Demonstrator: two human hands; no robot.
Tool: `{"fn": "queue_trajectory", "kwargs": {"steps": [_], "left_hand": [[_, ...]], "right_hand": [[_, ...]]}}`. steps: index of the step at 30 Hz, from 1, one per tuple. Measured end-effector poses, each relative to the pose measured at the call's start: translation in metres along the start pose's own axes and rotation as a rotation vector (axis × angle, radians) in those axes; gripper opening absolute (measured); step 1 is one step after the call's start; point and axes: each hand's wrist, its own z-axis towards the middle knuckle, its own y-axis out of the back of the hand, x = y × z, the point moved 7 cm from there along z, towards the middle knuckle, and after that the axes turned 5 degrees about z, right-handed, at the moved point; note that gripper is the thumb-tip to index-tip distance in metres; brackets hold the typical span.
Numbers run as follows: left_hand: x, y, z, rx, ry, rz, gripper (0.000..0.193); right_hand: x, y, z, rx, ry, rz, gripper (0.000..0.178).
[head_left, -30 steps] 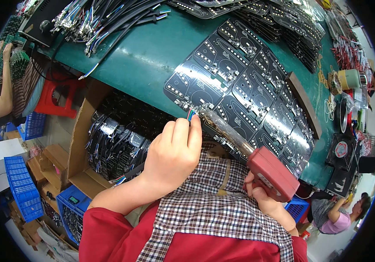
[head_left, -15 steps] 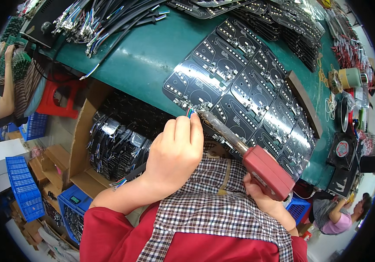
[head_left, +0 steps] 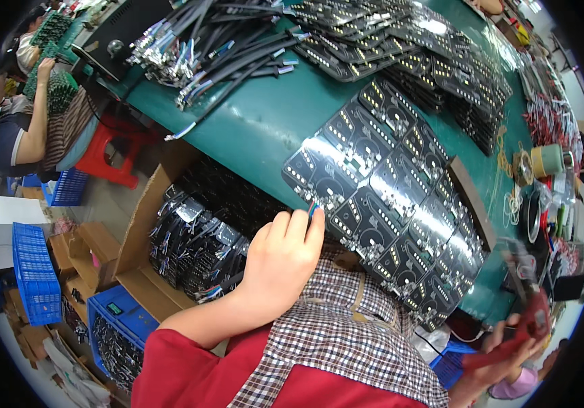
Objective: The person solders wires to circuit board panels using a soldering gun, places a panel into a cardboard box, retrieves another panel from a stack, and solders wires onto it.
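My left hand pinches a multicoloured wire cable by its thin wire ends, against the left corner of a black circuit board panel. White LED dots and small metal parts cover the panel, which lies on the green table. The cable's black length is mostly hidden behind the hand and wrist. Off to the right, beyond the panel, my right hand is closed round a red soldering gun. Motion blurs this hand and the tool, whose tip points up and away from the panel.
A dark bar lies along the panel's right edge. Black cables and stacked boards lie at the back. Below the table's left edge stand a cardboard box of wired boards and a blue crate. A co-worker sits far left.
My right hand has swung the soldering gun from the panel's left corner away to the right. The left hand keeps its pinch on the wires. The view has shifted.
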Motion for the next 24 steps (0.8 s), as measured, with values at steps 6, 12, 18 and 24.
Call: {"fn": "queue_trajectory", "kwargs": {"steps": [6, 12, 18, 24], "left_hand": [[0.064, 0.031, 0.028, 0.041, 0.130, -0.157, 0.052], [0.138, -0.013, 0.141, -0.165, 0.261, 0.011, 0.022], [0.152, -0.042, 0.159, -0.209, 0.232, 0.143, 0.022], [0.184, -0.031, 0.166, -0.136, 0.180, -0.306, 0.024]], "right_hand": [[0.064, -0.032, 0.101, 0.135, 0.427, -0.550, 0.074], [-0.011, -0.154, 0.176, 0.544, 0.257, -0.060, 0.090], [-0.087, -0.182, 0.160, 0.556, -0.139, 0.099, 0.064], [-0.101, -0.182, 0.151, 0.543, -0.250, 0.106, 0.056]]}}
